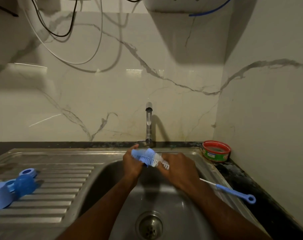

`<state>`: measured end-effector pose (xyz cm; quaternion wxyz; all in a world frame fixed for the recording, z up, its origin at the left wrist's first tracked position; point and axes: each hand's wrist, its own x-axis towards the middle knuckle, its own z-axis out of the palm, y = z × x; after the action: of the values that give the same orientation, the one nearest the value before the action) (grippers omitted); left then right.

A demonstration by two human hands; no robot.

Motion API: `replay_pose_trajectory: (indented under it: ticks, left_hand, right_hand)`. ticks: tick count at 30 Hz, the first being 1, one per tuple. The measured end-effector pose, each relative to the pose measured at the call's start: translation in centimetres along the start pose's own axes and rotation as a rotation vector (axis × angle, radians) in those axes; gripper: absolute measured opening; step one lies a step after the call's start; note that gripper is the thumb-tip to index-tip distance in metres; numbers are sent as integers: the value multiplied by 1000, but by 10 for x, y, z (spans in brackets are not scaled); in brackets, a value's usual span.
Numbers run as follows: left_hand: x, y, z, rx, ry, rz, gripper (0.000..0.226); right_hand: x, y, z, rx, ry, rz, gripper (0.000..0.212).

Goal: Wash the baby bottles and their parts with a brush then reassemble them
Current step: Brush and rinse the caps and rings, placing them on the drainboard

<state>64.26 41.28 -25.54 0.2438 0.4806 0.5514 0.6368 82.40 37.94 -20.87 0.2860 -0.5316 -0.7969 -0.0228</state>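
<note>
Blue bottle brush (pixel 148 157) gripped between left hand (pixel 132 164) and right hand (pixel 179 170).

Steel sink drainboard (pixel 64 184) bearing blue bottle parts (pixel 17 186), dark counter (pixel 242 172) with red-rimmed tub (pixel 216 151)

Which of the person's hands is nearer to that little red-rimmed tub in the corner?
Right. The right hand works over the sink, closer to the red-rimmed tub; the left hand is farther away, on the other side of the brush.
</note>
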Motion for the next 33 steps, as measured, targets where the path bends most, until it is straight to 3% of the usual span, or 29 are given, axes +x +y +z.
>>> replay_pose_trajectory:
  ticks: [2, 5, 8, 13, 20, 24, 26, 28, 31, 33]
  left_hand:
    - [3, -1, -1, 73, -32, -50, 35]
    - [2, -4, 0, -94, -106, -116, 22]
    - [4, -3, 0, -122, -82, -92, 31]
    - [4, -3, 2, -109, -116, -59, 42]
    - [-10, -1, 11, -185, -312, -2, 26]
    - [-3, 4, 9, -281, -60, -98, 29]
    - [0, 1, 4, -263, -32, -82, 32]
    - [-3, -4, 2, -169, -91, -31, 34]
    - [-15, -11, 10, -81, -302, 57, 29]
    - [-19, -9, 17, -79, -330, 110, 33]
  right_hand:
    - [0, -2, 2, -33, 5, -14, 44]
    - [4, 3, 1, -81, 88, 85, 43]
    - [6, 10, 1, -129, 145, 161, 39]
    - [7, 14, 6, -81, 181, 131, 39]
    - [8, 10, 7, 0, 160, 103, 39]
    - [6, 10, 4, 16, 159, 118, 41]
    - [5, 8, 5, 24, 144, 134, 41]
    - [5, 6, 6, 47, 127, 153, 41]
    - [7, 3, 6, 67, 127, 176, 40]
    - [9, 1, 3, 64, 146, 180, 40]
